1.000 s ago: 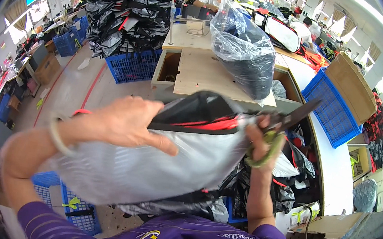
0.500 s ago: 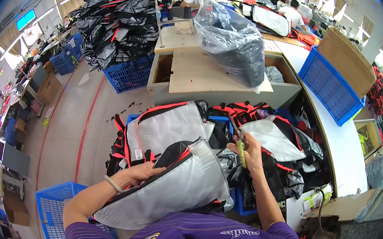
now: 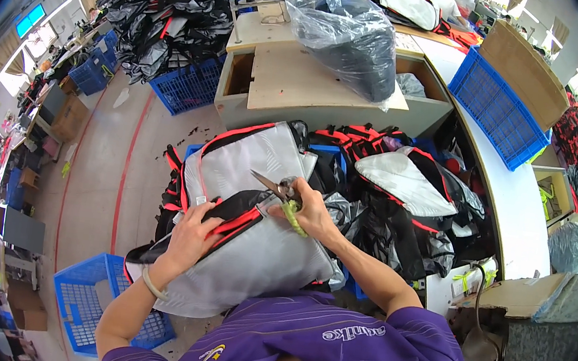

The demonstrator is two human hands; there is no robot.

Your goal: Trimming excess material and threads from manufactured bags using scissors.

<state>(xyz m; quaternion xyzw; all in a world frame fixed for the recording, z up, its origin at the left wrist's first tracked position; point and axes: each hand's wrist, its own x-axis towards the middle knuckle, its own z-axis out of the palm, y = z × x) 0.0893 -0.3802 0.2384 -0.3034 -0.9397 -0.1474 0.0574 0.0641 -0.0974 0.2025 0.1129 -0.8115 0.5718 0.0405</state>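
Note:
A silver-white bag panel with black and red edging (image 3: 243, 268) lies across my lap, in front of my body. My left hand (image 3: 191, 236) grips its black and red edge, with the fingers bent over the fabric. In my right hand (image 3: 313, 215) is a pair of scissors (image 3: 272, 185), whose handle is wrapped in yellow-green material. The blades point to the left, just above the panel's upper corner, and look slightly parted. The fingertips of my right hand are at that corner; whether they pinch it I cannot tell. Another silver bag panel (image 3: 241, 164) lies just beyond.
More silver, black and red bag pieces (image 3: 406, 182) are heaped to the right. A blue crate (image 3: 86, 300) stands at my lower left. Ahead is a wooden table (image 3: 277, 97) bearing a clear plastic sack (image 3: 351, 45). A white worktop (image 3: 507, 205) curves along the right.
My right hand has brought the scissors left and down to the panel's corner. My left hand has moved up along the edge. The view has tilted down a little.

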